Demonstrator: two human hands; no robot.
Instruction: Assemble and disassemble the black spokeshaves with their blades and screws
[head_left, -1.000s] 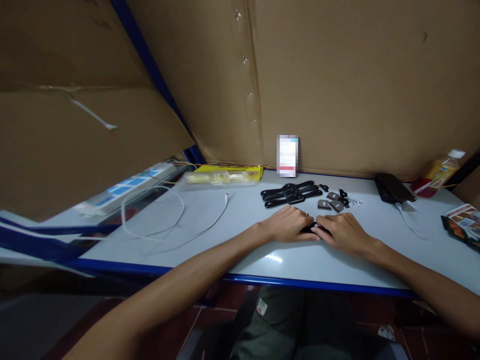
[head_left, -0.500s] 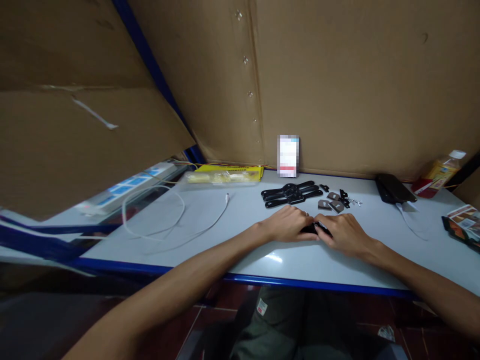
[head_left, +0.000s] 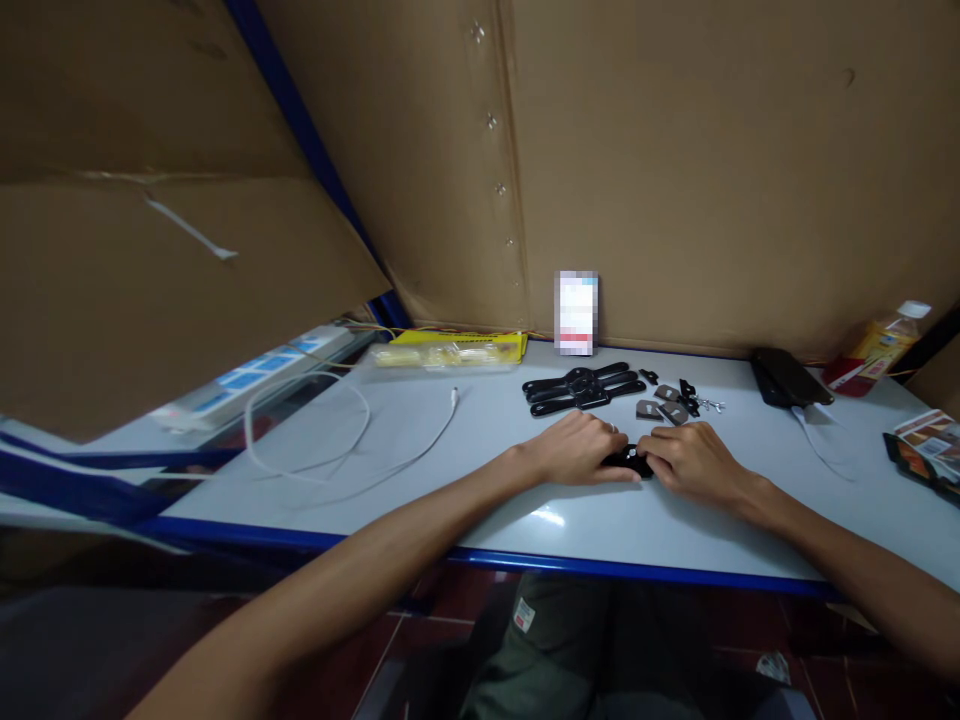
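Between my two hands, low over the near middle of the table, is a black spokeshave body (head_left: 634, 459) with a bright spot at its centre. My left hand (head_left: 581, 448), a ring on one finger, is closed around its left end. The fingers of my right hand (head_left: 691, 462) are bent onto its right end, which they mostly hide. Just beyond lie several more black spokeshave bodies (head_left: 583, 388) in a stack. To their right are grey notched blades (head_left: 661, 410), small black cap pieces (head_left: 688, 396) and a few shiny screws (head_left: 709, 404).
A phone (head_left: 576, 312) leans on the cardboard wall (head_left: 675, 180). White cable (head_left: 420, 455) and a clear plastic packet (head_left: 442, 356) lie left, beside a power strip (head_left: 247, 385). At right are a dark phone (head_left: 791, 378), a bottle (head_left: 877, 350) and a printed packet (head_left: 930, 445).
My right hand has shifted slightly right along the spokeshave body, uncovering its middle with the bright spot. My left hand and the laid-out parts have stayed where they were.
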